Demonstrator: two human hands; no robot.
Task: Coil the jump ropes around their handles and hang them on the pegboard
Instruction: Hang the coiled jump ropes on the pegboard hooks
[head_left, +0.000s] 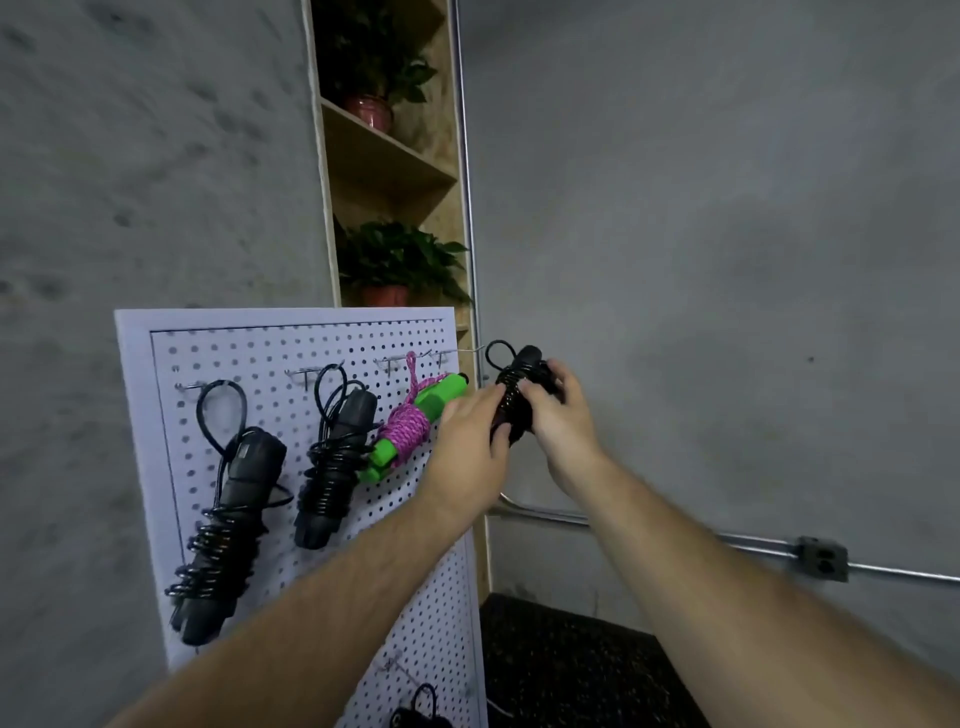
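1. The L hand (470, 441) & R hand (558, 410) both grip 1 black jump rope (514, 402) that is coiled round its handles. The L fingers curl round the low part. The R hand wraps the top part.
2. That rope is up in the air, just past the right edge of the white pegboard (291, 343). Its small loop (497, 349) sticks up at the tip of a thin metal hook (474, 349). Can't tell if the loop is on the hook.
3. 3 more ropes hang from the top hooks: the left black rope (234, 519), the middle black rope (332, 467) & a pink rope (408, 428) w/ green handles. The pink rope tilts and is just beside the L hand.
4. Low on the board, 1 more black bundle (421, 719) is cut off at the bottom of the view.
5. The gray wall (156, 156) behind the board looks like concrete.
6. In the corner is a tall wood shelf (395, 171) w/ 2 potted plants, the top plant (374, 67) & the low plant (400, 260), both in reddish pots.
7. A metal pipe (753, 540) runs along the right wall to a gray outlet box (823, 558).
8. The floor (571, 675) is dark w/ light specks.
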